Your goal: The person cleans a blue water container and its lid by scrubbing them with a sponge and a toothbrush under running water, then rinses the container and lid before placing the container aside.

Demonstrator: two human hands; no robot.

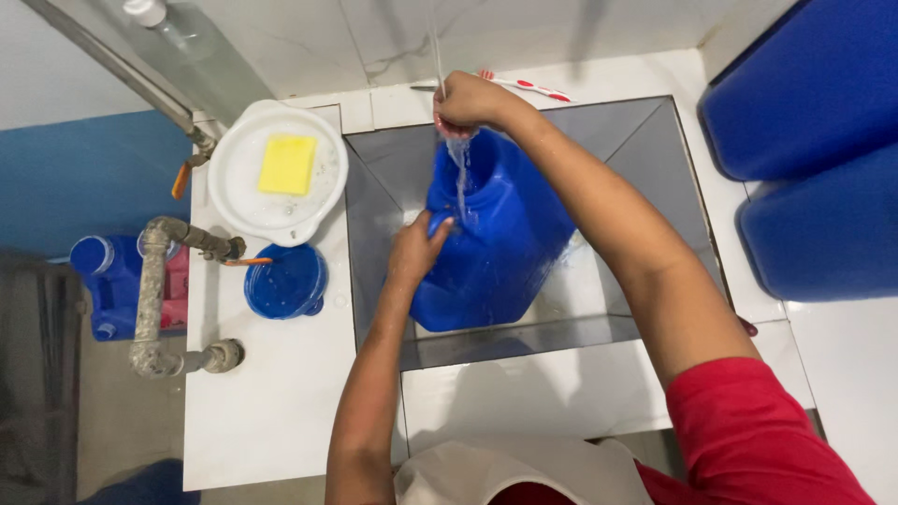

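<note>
Left hand (418,245) clamped on blue jug (496,243) in sink (645,140); right hand (468,101) fisted under water stream (458,164).

The blue jug (496,243) is filling most of the sink (655,159), leaving open room only at the right side and along the near edge. On the desk (281,402), the white bowl (278,173) with a yellow sponge (287,164) and the blue lid (285,281) are crowding the left strip, and the grey pipes (154,290) are blocking the left edge. Two blue containers (814,150) are closing the right side. The near part of the desk is lying open.
</note>
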